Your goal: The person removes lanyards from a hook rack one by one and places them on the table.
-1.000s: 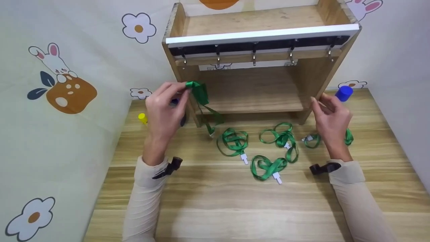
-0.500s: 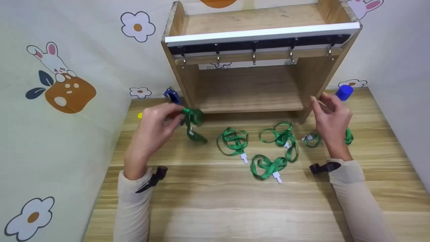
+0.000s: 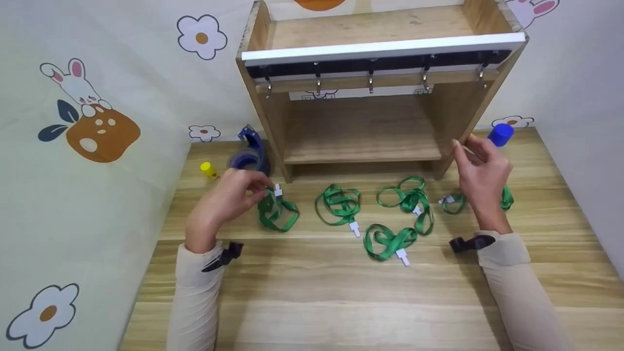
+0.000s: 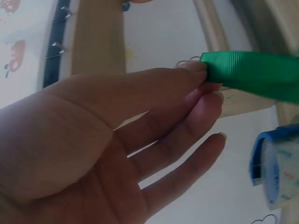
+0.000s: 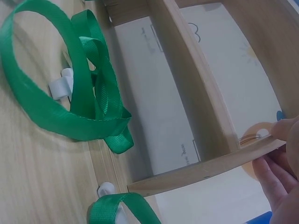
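My left hand (image 3: 226, 197) is low over the table, left of the wooden shelf (image 3: 370, 129). Its thumb and fingertip pinch the band of a green lanyard (image 4: 252, 72), whose loops lie on the tabletop with a white clip beside the fingers. My right hand (image 3: 482, 168) grips the front edge of the shelf's right side board (image 5: 219, 168), thumb on one face and fingers on the other. In front of the shelf lie several more green lanyards (image 3: 345, 210) with white clips. Another, at the right (image 3: 507, 199), is partly hidden behind the right wrist.
A row of metal hooks (image 3: 371, 84) runs under the shelf's white front strip (image 3: 385, 47). Left of the shelf stand a blue tape dispenser (image 3: 262, 153) and a small yellow cylinder (image 3: 208, 169). A blue cylinder (image 3: 501, 134) stands at the right. Patterned walls enclose the table.
My left hand has come down from beside the shelf with the lanyard, which hung in the air and now lies on the tabletop. The right hand stays on the side board.
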`<state>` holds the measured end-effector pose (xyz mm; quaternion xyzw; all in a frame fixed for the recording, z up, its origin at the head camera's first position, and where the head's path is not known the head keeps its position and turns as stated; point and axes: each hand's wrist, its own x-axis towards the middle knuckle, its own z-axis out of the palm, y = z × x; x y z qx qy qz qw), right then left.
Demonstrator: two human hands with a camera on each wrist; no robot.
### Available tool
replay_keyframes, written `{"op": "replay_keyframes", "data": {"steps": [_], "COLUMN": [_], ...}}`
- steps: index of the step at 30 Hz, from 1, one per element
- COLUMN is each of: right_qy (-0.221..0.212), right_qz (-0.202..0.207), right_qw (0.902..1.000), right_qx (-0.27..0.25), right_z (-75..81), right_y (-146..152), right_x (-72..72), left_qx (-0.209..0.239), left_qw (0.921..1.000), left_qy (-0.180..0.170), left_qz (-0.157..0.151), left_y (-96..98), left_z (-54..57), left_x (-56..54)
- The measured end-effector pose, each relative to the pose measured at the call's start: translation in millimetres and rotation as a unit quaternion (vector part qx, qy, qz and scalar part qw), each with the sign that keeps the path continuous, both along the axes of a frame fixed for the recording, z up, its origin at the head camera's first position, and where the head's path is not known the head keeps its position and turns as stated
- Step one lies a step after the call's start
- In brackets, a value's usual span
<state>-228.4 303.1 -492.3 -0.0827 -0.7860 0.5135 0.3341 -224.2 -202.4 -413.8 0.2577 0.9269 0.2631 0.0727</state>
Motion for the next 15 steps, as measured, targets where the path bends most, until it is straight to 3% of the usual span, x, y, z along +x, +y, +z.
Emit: {"op": "replay_keyframes", "data": {"steps": [4, 11, 15], "right_qy": [-0.001, 0.012, 0.017], "right_qz": [0.000, 0.003, 0.003], "right_qw": [1.0000, 0.9999, 0.9998], "right_qx": [0.002, -0.004, 0.000], "right_z": [0.5, -2.9, -4.0], "right_y": [0, 1, 1], "right_x": [-0.1, -1.8, -2.5], "left_qx": [-0.014, -0.028, -0.040], "left_qw": [0.9999, 0.9988, 0.9972], "left_qy": [0.008, 0.040, 0.061], "left_qz": [0.000, 0.002, 0.016], "left_y": [13.4, 44.2, 55.8], "left_z": [-17.9, -61.4, -79.7], "left_x": [-10.5, -27.7, -33.7]}}
